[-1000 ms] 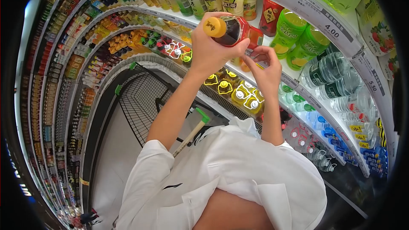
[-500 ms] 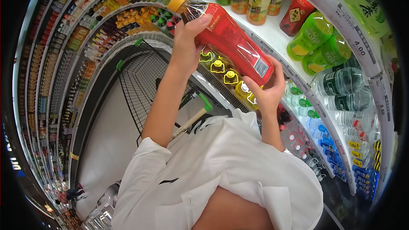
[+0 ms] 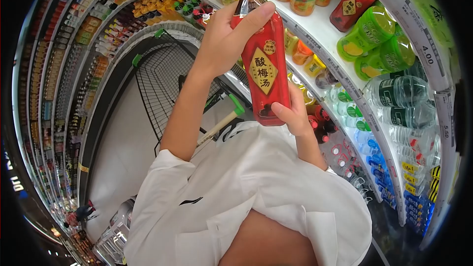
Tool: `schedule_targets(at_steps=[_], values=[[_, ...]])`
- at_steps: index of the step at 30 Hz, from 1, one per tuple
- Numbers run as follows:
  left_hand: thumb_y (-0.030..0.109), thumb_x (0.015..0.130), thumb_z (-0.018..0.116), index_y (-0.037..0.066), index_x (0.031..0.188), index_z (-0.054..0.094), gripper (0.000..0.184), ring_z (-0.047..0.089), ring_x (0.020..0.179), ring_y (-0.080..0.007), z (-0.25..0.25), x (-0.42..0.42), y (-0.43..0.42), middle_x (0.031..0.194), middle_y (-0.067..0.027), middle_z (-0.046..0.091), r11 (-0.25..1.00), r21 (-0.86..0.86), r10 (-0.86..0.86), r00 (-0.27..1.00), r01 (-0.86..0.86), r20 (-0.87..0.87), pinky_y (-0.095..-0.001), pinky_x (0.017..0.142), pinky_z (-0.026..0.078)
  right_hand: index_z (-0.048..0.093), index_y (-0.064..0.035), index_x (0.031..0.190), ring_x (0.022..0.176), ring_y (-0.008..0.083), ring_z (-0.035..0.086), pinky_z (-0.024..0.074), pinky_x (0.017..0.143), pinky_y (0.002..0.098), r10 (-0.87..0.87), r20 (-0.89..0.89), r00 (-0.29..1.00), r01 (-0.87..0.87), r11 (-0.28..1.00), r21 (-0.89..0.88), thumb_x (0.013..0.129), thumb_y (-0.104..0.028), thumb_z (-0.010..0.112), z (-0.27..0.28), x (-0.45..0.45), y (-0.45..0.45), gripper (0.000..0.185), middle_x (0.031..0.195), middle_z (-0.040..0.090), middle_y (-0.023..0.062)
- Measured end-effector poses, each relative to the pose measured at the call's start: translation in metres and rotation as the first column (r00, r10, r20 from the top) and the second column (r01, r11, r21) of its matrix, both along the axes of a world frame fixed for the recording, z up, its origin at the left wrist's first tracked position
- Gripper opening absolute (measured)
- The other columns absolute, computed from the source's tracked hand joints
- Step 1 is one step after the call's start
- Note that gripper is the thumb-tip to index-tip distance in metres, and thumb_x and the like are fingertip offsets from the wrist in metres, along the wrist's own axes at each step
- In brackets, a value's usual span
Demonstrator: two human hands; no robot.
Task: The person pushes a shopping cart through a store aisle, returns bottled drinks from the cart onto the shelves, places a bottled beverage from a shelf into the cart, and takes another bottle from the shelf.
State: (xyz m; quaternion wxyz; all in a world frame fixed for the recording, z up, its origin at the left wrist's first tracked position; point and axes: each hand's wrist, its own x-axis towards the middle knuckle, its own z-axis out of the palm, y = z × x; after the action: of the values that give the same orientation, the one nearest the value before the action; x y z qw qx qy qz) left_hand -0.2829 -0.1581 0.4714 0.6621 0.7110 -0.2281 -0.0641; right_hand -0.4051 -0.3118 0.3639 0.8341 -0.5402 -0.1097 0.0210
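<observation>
A drink bottle (image 3: 263, 64) with a red label, a yellow diamond panel and a yellow cap is held almost upright in front of my chest, its front label toward me. My left hand (image 3: 225, 39) wraps around its upper part just below the neck, thumb across the front. At the base, my right hand (image 3: 297, 114) grips the lower right side with its thumb on the front; its other fingers are partly hidden behind the bottle. A similar red bottle (image 3: 352, 6) stands on the shelf to the upper right.
A black wire shopping cart (image 3: 160, 81) with a green-tipped handle (image 3: 236, 104) is at my left. On the right, shelves hold green bottles (image 3: 367, 34), clear water bottles (image 3: 401, 91) and price tags. Long drink shelves (image 3: 93, 34) curve along the left.
The bottle has turned from its barcode side to its front label and from tilted to nearly upright. Both hands have stayed on it.
</observation>
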Motion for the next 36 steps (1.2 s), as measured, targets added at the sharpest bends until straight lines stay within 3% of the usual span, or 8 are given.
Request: schedule_targets(at_steps=[4,5,13,20,25,31,36], values=[[0.053,0.093,0.062,-0.002,0.096,0.067,0.055,0.069,0.074,-0.0119,-0.009,0.005,-0.001,0.081,-0.0078,0.073,0.994,0.045,0.097,0.995,-0.098,0.014,-0.0271,0.071,0.053,0.045,0.0073,0.139,0.105,0.0141,0.057,0.0457,0.095,0.0302,0.065,-0.025,0.998,-0.063,0.997,0.053,0.084,-0.022,0.068,0.0,0.001,-0.004,0.066,0.12,0.062,0.0115],[0.053,0.093,0.062,-0.002,0.096,0.067,0.055,0.069,0.074,-0.0119,-0.009,0.004,-0.002,0.081,-0.0078,0.073,0.994,0.045,0.097,0.995,-0.098,0.012,-0.0271,0.071,0.053,0.046,0.0076,0.138,0.104,0.0141,0.057,0.0458,0.094,0.0299,0.096,-0.105,0.99,-0.096,0.995,0.011,0.085,-0.023,0.067,-0.007,0.0,-0.01,0.065,0.119,0.063,0.0116],[0.055,0.092,0.061,-0.002,0.086,0.067,0.057,0.068,0.069,-0.0148,-0.009,0.005,-0.004,0.078,-0.0107,0.072,0.988,0.065,0.138,0.989,-0.141,0.044,-0.0293,0.069,0.051,0.048,0.0075,0.136,0.105,0.0155,0.058,0.0458,0.093,0.0303,0.038,-0.018,0.999,-0.037,0.999,0.036,0.084,-0.022,0.066,-0.002,0.0,-0.005,0.062,0.118,0.062,0.0123],[0.057,0.092,0.06,-0.002,0.085,0.067,0.059,0.068,0.069,-0.0157,-0.01,0.004,-0.006,0.075,-0.0108,0.072,0.987,0.063,0.14,0.988,-0.144,0.069,-0.0303,0.068,0.051,0.046,0.0082,0.137,0.104,0.0157,0.059,0.0462,0.093,0.0304,0.06,-0.034,0.998,-0.057,0.996,0.07,0.084,-0.023,0.066,-0.002,-0.002,-0.006,0.065,0.118,0.063,0.0124],[0.057,0.093,0.058,-0.002,0.085,0.067,0.06,0.069,0.069,-0.0178,-0.011,0.006,-0.003,0.075,-0.0114,0.072,0.96,0.2,0.17,0.975,-0.196,0.141,-0.0313,0.07,0.052,0.045,0.0085,0.138,0.104,0.0159,0.059,0.0464,0.093,0.0305,0.067,-0.029,0.997,-0.064,0.995,0.076,0.084,-0.024,0.066,-0.004,-0.003,-0.008,0.066,0.119,0.062,0.0127],[0.056,0.093,0.058,-0.002,0.088,0.067,0.059,0.069,0.069,-0.0199,-0.009,0.0,-0.012,0.075,-0.013,0.072,0.981,0.077,0.166,0.975,-0.178,0.148,-0.0328,0.069,0.051,0.043,0.0084,0.14,0.108,0.0168,0.058,0.0453,0.095,0.0312,0.084,-0.016,0.996,-0.082,0.993,0.083,0.084,-0.025,0.065,0.0,-0.004,-0.008,0.068,0.123,0.061,0.0136],[0.057,0.093,0.058,-0.002,0.088,0.067,0.06,0.068,0.067,-0.0206,-0.008,0.0,-0.01,0.074,-0.0128,0.071,0.973,0.129,0.173,0.973,-0.193,0.152,-0.0334,0.068,0.051,0.042,0.0086,0.14,0.11,0.0171,0.057,0.045,0.096,0.0313,0.103,-0.007,0.995,-0.102,0.992,0.076,0.084,-0.024,0.065,-0.002,-0.003,-0.01,0.069,0.124,0.06,0.0138]])
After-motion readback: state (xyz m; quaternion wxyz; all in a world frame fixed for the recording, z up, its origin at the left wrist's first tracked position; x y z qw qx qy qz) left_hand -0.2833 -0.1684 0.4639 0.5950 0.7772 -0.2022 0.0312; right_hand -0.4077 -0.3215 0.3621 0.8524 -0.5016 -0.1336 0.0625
